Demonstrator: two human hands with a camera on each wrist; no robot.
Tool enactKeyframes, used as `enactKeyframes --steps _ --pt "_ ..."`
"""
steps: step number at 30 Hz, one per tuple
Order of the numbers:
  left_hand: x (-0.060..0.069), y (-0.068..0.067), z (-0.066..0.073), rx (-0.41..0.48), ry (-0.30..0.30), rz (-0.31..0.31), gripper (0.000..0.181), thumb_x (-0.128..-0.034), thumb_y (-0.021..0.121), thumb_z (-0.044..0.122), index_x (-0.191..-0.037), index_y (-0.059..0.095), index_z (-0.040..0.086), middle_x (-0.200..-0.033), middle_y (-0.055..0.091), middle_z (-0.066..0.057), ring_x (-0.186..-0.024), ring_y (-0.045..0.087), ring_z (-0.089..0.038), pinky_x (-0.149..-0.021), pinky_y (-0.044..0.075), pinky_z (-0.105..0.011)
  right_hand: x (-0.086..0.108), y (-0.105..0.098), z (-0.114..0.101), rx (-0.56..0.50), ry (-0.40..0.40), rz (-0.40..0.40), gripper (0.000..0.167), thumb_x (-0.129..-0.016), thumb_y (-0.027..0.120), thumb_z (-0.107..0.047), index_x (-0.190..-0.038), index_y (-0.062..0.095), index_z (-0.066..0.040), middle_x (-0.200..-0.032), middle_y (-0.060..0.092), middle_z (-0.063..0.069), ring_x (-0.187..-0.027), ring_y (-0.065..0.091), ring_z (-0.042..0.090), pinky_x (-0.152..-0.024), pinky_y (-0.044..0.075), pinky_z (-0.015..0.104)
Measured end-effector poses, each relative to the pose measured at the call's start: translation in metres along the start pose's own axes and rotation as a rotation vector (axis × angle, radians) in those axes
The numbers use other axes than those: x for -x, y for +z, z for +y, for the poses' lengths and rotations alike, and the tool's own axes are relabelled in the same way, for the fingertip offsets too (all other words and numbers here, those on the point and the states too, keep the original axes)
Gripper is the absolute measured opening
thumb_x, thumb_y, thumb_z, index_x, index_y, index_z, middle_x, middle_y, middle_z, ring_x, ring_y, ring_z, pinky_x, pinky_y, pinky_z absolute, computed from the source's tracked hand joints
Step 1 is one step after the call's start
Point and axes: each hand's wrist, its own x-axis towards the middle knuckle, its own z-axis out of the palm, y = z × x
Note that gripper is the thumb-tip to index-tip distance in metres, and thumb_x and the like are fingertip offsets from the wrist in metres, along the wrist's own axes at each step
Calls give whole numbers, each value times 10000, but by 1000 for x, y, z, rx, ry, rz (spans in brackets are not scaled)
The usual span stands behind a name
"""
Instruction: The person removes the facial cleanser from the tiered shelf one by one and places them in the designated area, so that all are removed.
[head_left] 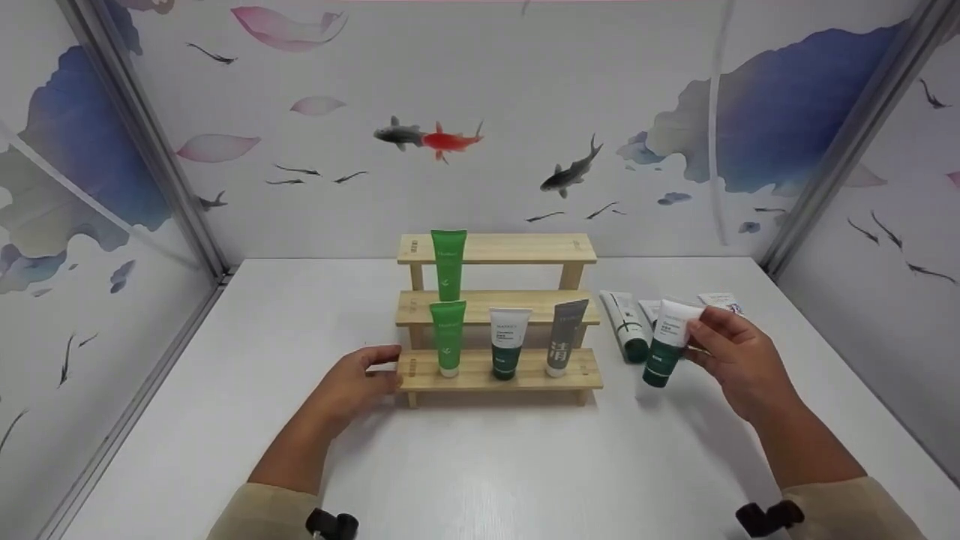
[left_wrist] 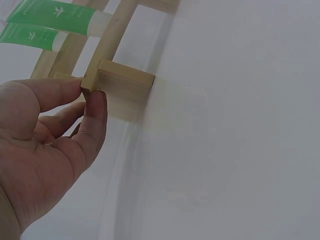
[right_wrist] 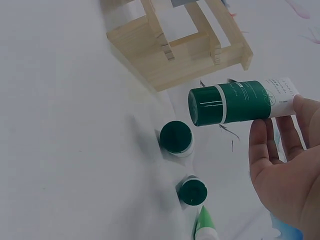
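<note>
My left hand [head_left: 354, 386] pinches the left end of the lowest step of a three-tier wooden display rack [head_left: 525, 379], thumb above and fingers beneath in the left wrist view. My right hand [head_left: 739, 356] grips a white and dark green squeeze tube [head_left: 670, 341] by its flat white end, cap down and tilted, held to the right of the rack. In the right wrist view that tube [right_wrist: 240, 102] is clear of the table. On the lowest step stand a green tube [head_left: 448, 337], a white and green tube [head_left: 508, 341] and a grey tube [head_left: 566, 337].
A second green tube [head_left: 449, 264] stands on the middle step. Right of the rack, a white tube with a dark green cap [head_left: 624, 322] lies on the white table [head_left: 495, 465], with others partly hidden behind my right hand. Printed panels enclose the table at the back and sides.
</note>
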Motion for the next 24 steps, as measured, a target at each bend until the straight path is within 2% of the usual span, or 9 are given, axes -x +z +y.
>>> enactKeyframes --steps 5,13,17,24 --pt "0 0 0 3 6 0 573 -979 709 111 -1536 577 93 -1624 539 -120 -1411 596 -323 -1068 563 -398 1 -2 8 29 66 12 524 -983 773 -380 -1419 577 -165 -1238 652 -78 -1064 725 77 -934 617 213" --pt "0 1 -1 7 2 0 567 -984 702 113 -1537 576 103 -1628 535 -110 -1416 600 -318 -1070 561 -398 -1 -6 25 182 207 -5 751 -1004 709 -505 -1613 435 -161 -1283 634 -110 -1117 700 99 -962 604 216" --pt "0 2 0 -1 -6 -2 561 -995 685 111 -1544 570 114 -1636 525 -101 -1428 595 -322 -1071 566 -397 -5 -8 32 218 257 -18 773 -1021 697 -493 -1642 397 -146 -1302 621 -105 -1122 677 115 -961 601 225" --pt "0 2 0 6 -2 1 566 -991 694 101 -1542 568 96 -1635 526 -112 -1426 597 -322 -1064 569 -381 -10 -12 41 229 334 -47 737 -1019 708 -476 -1624 443 -149 -1293 658 -76 -1103 669 145 -933 601 235"
